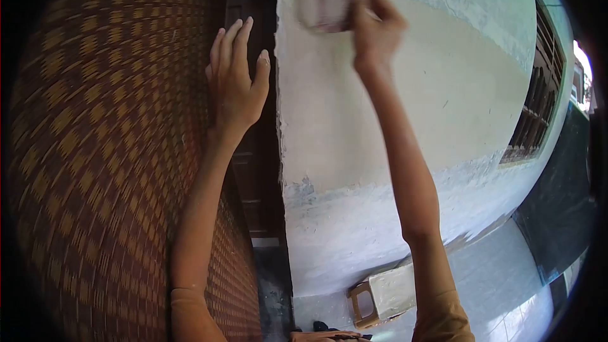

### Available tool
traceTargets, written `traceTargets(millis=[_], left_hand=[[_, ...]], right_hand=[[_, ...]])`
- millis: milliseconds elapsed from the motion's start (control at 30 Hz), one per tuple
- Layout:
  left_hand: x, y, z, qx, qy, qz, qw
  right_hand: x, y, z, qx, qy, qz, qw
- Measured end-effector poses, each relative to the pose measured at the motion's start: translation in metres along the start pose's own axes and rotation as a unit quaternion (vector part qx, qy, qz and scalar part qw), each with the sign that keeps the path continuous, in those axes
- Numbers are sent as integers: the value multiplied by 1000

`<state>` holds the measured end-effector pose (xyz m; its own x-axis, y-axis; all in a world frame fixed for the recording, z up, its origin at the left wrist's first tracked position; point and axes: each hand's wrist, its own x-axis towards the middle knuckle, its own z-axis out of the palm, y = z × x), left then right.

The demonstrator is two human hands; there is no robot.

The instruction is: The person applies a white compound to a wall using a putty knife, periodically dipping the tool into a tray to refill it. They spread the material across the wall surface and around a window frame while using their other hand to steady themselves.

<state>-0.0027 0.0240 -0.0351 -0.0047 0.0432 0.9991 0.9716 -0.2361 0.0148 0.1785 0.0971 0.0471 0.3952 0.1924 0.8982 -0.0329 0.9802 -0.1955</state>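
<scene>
Nearest us, two bare arms reach up. Our left hand (237, 85) is released: fingers spread, nothing in it, raised just left of the wall's chipped edge. We cannot tell whether it touches the woven panel (114, 120) beside it.

Our right hand (379, 25) is grasping a round pad (323, 0) by its right side, fingers bunched there. The pad sits to the left of that hand, in front of the upper wall (354, 114); both are blurred, and we cannot tell whether pad meets wall.

Risks, as we judge them: held from one side, the pad could tip and dig in along its rim, scoring the smooth cream patch. A swing too far left could catch the ragged edge, chip it further, or knock the free hand. Dusty fingers could let the pad slip and drop to the floor (468, 278).

Beyond the left hand, a dark door (248, 171) in shadow. Well below the right hand, a pale box-like stool (392, 288) near the wall's foot; stepping sideways without looking, we could trip on it. Farther off, right of that hand, a barred window (538, 101).
</scene>
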Motion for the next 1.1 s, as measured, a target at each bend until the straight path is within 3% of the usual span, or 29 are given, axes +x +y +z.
traceTargets(millis=[100, 167, 300, 367, 433, 600, 633, 700, 800, 833, 900, 967, 1033, 1100], left_hand=[[-2, 6, 6, -17, -3, -7, 1000], [-10, 2, 6, -9, -7, -1, 1000], [-10, -5, 4, 16, -13, -8, 1000], [-5, -2, 9, 1, -10, -7, 1000], [-4, 3, 13, -13, -11, -6, 1000], [-9, 7, 6, -8, -12, -2, 1000], [-8, 3, 3, -8, -10, -5, 1000], [-8, -2, 0, 0, -1, -6, 1000], [-3, 0, 5, -10, -7, -6, 1000], [-2, 2, 7, -10, -3, 2, 1000], [-3, 5, 8, -12, -6, 4, 1000], [-6, 3, 5, -4, -15, 14, 1000], [-7, -7, 2, 6, -6, 16, 1000], [-5, -9, 3, 12, -3, 22, 1000]], right_hand=[[0, 2, 10, -37, -24, 38, 998], [20, 15, -11, -62, 50, -28, 996], [30, 7, -34, 59, 49, 15, 997], [16, 2, -12, 18, 17, -8, 1000], [-1, -3, 15, -13, -6, 31, 999], [17, 5, -4, -88, 65, -59, 992], [17, -7, -10, 24, 54, 9, 998], [17, -6, -12, 100, 51, 20, 994], [-2, 10, 8, -64, 16, -20, 998], [-15, -2, 13, -1, -20, 48, 999], [-15, 16, 8, -27, 20, -33, 999], [1, 16, -27, -47, 65, 14, 997], [18, 23, -56, 6, 127, -7, 992], [18, 16, -58, 47, 114, 1, 992]])
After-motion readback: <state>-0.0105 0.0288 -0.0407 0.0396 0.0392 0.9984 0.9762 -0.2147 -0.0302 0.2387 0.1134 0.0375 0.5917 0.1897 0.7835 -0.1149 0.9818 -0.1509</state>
